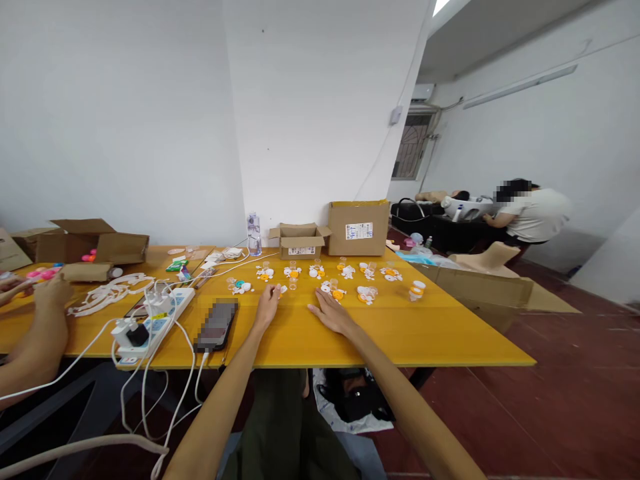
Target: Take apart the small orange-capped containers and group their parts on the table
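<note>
Both my hands rest on the yellow table (380,337). My left hand (267,303) lies with fingers stretched toward a small white piece (283,289) near its fingertips. My right hand (331,312) lies flat, palm down, just in front of a little white and orange toy part cluster (333,290). Several more clusters of white, orange and clear small parts (367,270) stand in two rows beyond my hands. Neither hand holds anything.
A phone (217,325) on a cable and a white power strip (155,320) lie left of my hands. Two cardboard boxes (358,228) and a water bottle (253,234) stand at the back. Another person's hands (50,293) work at the left; someone sits far right.
</note>
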Demonstrator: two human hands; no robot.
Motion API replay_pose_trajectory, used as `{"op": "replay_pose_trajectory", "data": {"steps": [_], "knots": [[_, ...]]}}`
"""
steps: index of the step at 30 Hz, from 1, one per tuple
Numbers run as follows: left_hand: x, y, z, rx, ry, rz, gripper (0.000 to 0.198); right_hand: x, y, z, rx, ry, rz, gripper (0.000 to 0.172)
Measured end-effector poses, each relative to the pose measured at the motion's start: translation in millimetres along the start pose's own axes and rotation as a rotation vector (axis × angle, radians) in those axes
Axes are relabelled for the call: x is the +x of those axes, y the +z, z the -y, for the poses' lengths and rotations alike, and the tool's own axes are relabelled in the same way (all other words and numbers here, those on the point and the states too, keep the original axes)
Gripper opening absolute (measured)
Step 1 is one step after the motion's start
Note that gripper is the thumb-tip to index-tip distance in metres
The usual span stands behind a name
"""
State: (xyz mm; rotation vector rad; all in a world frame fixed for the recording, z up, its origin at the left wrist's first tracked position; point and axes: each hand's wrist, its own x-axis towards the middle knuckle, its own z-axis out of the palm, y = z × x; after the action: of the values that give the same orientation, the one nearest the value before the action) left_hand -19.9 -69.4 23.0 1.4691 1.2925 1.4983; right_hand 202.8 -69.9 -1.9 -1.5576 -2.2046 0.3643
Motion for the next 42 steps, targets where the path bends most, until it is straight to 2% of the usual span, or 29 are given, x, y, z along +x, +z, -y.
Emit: {"op": "replay_pose_trajectory", "data": {"steps": [6,11,17,22,26,33,38,42], "knots": [[3,0.9,3,-0.001,0.032,-0.010,0.038,-1,8,10,-0.035,-0.053,-0.114,0.056],[6,1.3,6,-0.003,0.033,0.003,0.036,7,16,29,0.029,-0.081,-0.109,0.053],[5,0.1,4,0.014,0.040,0.013,0.036,41,26,60,0.096,0.042,-0.233,0.056],[3,0.1,3,0.010,0.031,0.020,0.036,68,25,71,0.081,0.221,-0.294,0.040],[2,0.1,3,0.027,0.012,0.019,0.035,77,24,71,0.071,0.246,-0.294,0.026],[2,0.3,3,-0.011,0.039,0.045,0.031,77,27,63,0.092,0.236,-0.308,0.028],[2,2.1,2,-0.054,0.069,0.100,0.029,63,29,56,0.363,0.134,-0.404,0.021],[2,2.0,3,-0.057,0.072,0.149,0.029,50,31,58,0.442,0.045,-0.381,0.031]]}}
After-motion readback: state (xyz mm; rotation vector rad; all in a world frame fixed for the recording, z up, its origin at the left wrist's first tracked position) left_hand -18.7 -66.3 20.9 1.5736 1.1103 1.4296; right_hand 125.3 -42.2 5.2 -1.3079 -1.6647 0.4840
